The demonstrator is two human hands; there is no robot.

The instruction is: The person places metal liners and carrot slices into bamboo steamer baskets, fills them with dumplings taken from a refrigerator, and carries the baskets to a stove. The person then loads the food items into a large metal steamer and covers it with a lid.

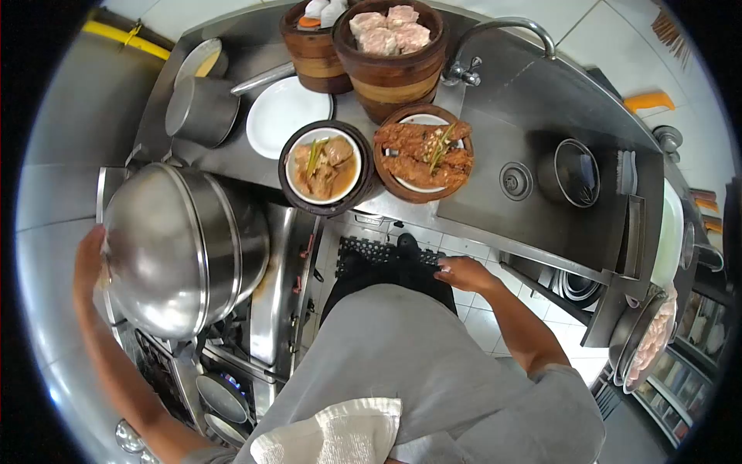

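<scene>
At the far left my left hand (91,259) is closed at the outer side of a big domed steel lid (158,247), where its handle sits; the fingers are partly hidden. The lid covers a large steel pot (251,243) on the stove. My right hand (462,274) hangs in front of the counter with curled fingers, and a small pale spot shows at the fingertips. Beyond the hands stand a steamer with a bowl of meat in sauce (331,172), another with fried brown pieces (425,158), and a stack with pale dumplings (390,35).
White plates (287,116) and a steel pot (202,112) rest on the back left counter. A sink (533,139) with a curved faucet (502,25) is at the right. Below left, a burner flame shows beside a pan (224,398). A bowl of pinkish food (653,340) stands far right.
</scene>
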